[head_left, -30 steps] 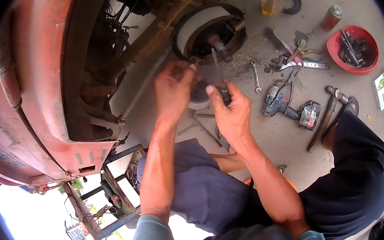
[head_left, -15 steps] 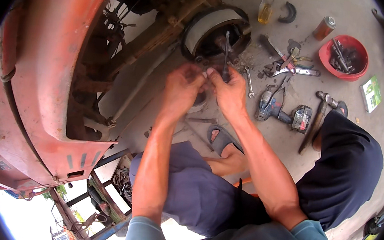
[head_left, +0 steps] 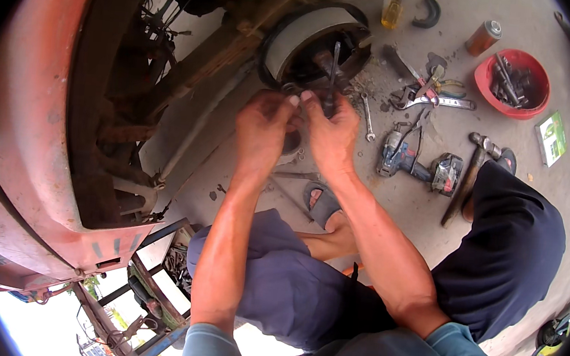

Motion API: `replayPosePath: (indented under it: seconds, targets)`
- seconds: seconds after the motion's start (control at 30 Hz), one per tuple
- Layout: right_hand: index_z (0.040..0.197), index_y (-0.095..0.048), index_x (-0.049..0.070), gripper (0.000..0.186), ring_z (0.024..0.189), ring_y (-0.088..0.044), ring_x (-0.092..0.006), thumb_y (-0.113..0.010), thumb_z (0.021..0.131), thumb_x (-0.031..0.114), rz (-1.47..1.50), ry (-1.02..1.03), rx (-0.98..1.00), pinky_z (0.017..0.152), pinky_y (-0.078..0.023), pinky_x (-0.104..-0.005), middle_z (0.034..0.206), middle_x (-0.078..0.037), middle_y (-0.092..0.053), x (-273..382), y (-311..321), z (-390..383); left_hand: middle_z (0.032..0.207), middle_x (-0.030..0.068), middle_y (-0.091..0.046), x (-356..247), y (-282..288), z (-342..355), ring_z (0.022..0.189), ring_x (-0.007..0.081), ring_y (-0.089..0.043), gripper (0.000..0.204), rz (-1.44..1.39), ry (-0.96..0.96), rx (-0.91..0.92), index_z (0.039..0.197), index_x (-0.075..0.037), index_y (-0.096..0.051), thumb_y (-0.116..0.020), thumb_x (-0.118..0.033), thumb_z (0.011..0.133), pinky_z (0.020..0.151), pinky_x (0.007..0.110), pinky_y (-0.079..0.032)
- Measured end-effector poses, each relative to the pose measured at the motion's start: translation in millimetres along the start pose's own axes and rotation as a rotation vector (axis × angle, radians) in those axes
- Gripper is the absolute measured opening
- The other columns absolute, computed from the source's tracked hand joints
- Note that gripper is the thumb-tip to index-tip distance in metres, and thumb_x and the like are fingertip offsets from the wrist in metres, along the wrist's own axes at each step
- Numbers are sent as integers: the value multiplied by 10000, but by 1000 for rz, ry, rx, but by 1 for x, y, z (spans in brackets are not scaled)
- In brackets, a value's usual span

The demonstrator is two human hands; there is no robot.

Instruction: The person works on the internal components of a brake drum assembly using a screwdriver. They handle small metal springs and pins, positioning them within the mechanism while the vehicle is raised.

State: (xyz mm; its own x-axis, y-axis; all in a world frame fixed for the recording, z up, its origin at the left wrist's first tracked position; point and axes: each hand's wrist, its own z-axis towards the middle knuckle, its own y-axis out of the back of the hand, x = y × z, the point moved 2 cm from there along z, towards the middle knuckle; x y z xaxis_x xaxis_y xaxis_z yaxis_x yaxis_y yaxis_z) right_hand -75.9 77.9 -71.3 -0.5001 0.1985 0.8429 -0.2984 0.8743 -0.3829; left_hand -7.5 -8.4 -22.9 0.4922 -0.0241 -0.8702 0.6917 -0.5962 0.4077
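Observation:
Both hands meet close together just in front of a wheel brake assembly (head_left: 286, 42), a dark round unit with a pale curved band. My right hand (head_left: 334, 131) is closed around the handle of a screwdriver (head_left: 335, 66), whose shaft points away from me, across the brake's opening. Its thumb reaches toward the other hand. My left hand (head_left: 261, 122) is closed, thumb and fingers pinched together near the right thumb. What it pinches is too small and dark to make out. Under the hands, a round metal part (head_left: 291, 152) on the floor is partly hidden.
An orange vehicle body (head_left: 37, 120) fills the left. Rightward on the floor lie a combination wrench (head_left: 368, 117), an adjustable wrench (head_left: 450, 103), pliers (head_left: 453, 88), a cordless power tool (head_left: 407, 161), a hammer (head_left: 466, 185), a red bowl of metal parts (head_left: 537, 109), a can (head_left: 482, 40) and a bottle (head_left: 391, 13).
Both hands have shifted slightly left and farther from me, still close together. The screwdriver stays in the right hand. The view has shifted a little against the vehicle.

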Motion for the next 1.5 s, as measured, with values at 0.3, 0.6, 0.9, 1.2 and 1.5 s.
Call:
replayPosePath:
  seconds: [0.3, 0.6, 0.9, 1.2, 1.5]
  targets:
    - [1002, -717, -30, 156, 758, -638, -110, -726, 955, 118, 18, -43, 85, 676, -521, -286, 857, -64, -728, -1, 7, 10, 941, 111, -730, 0, -6, -1, 797, 152, -721, 164, -18, -58, -27, 1029, 62, -659, -666, -102, 1014, 714, 289, -584]
    - [1019, -748, -32, 164, 741, -707, -159, -737, 909, 89, -256, 73, 89, 705, -556, -335, 820, -142, -760, 11, 13, 16, 822, 88, -745, 8, -10, -3, 773, 137, -701, 177, 135, -195, -130, 989, 33, -678, -673, -143, 1007, 709, 305, -532]
    - [1033, -749, -26, 172, 755, -721, -185, -733, 909, 92, -213, 24, 92, 719, -554, -344, 831, -144, -769, 17, 12, 11, 841, 89, -746, 9, -6, 0, 790, 124, -703, 158, 149, -168, -105, 985, 35, -673, -667, -120, 1008, 708, 289, -531]
    - [977, -745, -39, 144, 749, -726, -174, -723, 906, 84, -103, -20, 82, 710, -554, -340, 799, -150, -764, 8, 9, 15, 879, 128, -766, 13, -6, 2, 820, 158, -731, 148, 201, -281, -113, 999, 37, -662, -673, -111, 998, 748, 320, -551]
    - [922, -746, -45, 137, 744, -767, -232, -735, 886, 87, -227, 79, 109, 703, -566, -357, 768, -166, -762, 10, 14, 23, 902, 76, -729, 15, -10, -1, 817, 111, -674, 163, 325, -366, -165, 1013, 69, -648, -670, -91, 1029, 737, 274, -540]
